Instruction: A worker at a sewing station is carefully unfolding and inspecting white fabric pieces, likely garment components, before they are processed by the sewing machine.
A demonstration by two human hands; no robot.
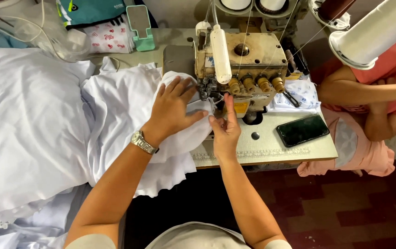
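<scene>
My left hand [172,108] lies flat, fingers spread, on a white cloth [124,120] just left of the needle area of a cream overlock sewing machine [244,69]. A silver wristwatch [142,142] is on that wrist. My right hand [225,129] pinches the edge of the same white cloth right in front of the machine's presser foot, fingers pointing up toward it. The cloth spills off the table's front edge toward my lap.
A black phone [302,130] lies on the sewing table [271,147] right of the machine. A big heap of white fabric [23,133] fills the left. A person in pink [378,92] sits at the right. Thread cones [373,32] stand above.
</scene>
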